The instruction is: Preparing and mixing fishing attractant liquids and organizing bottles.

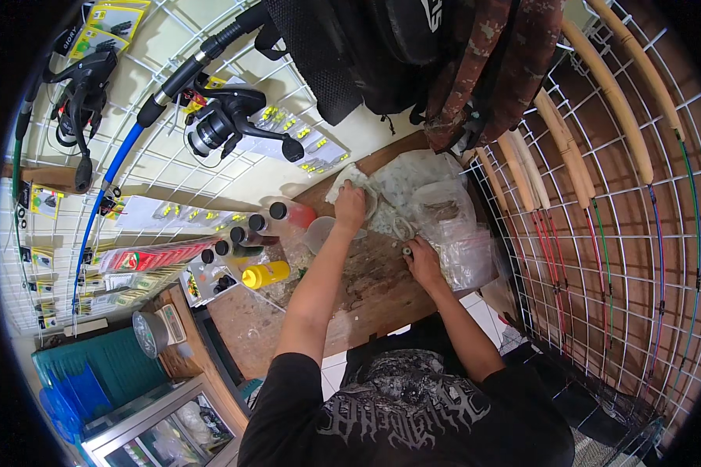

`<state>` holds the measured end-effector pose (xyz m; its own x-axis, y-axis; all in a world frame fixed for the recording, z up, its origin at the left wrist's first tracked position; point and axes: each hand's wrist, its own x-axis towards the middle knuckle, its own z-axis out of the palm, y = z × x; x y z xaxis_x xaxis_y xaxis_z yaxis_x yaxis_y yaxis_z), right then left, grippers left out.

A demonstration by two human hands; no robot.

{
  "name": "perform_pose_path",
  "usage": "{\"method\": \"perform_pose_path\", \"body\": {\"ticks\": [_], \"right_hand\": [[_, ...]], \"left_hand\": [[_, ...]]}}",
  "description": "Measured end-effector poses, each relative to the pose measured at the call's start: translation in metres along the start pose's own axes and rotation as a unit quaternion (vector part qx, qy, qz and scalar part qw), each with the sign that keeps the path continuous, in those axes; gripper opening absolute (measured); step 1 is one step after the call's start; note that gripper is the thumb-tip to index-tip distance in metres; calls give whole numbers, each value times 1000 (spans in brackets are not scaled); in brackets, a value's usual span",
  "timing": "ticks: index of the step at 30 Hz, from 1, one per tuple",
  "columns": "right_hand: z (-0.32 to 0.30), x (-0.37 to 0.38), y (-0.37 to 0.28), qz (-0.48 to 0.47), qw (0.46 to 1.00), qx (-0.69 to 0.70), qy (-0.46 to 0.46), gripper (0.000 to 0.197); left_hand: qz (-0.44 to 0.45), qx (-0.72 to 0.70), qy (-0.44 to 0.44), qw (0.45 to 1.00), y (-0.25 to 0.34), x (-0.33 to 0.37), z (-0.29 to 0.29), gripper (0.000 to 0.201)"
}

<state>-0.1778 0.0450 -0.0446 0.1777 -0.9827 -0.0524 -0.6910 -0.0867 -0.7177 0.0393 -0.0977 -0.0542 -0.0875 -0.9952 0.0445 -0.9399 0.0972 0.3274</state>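
Note:
Over the far part of the wooden table, my left hand [350,204] is closed, its fingers bent down at a crumpled white cloth or bag [338,184]. What lies under the fingertips is hidden. My right hand [424,263] is nearer and to the right, closed around a small cylinder [406,251] with a pale round end. Just beyond it lies a whitish ring-shaped thing [403,227]. A pale round cup or bowl [319,233] stands beside my left wrist. Clear plastic bags [463,253] lie to the right of my right hand.
Dark-capped bottles [279,211] and a yellow bottle [265,274] line the table's left side. A large clear bag [420,183] covers the back. Fishing rods [572,159] hang on the right wire grid, reels [230,121] on the left. A backpack [374,47] hangs above.

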Motion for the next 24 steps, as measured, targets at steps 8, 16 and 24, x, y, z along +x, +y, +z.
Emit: {"method": "perform_pose_path", "body": {"ticks": [8,16,24], "right_hand": [[-5,-1,7,18,1000,-8,-12,34],[4,-5,19,12,999,-33,35,38],[-5,0,-4,16,1000,0,-1,36]], "left_hand": [[39,41,-40,998,19,5,-5,11],[47,18,-2,999,31,-2,-2,18],[5,11,-5,1000,22,-13,4,17]]}}
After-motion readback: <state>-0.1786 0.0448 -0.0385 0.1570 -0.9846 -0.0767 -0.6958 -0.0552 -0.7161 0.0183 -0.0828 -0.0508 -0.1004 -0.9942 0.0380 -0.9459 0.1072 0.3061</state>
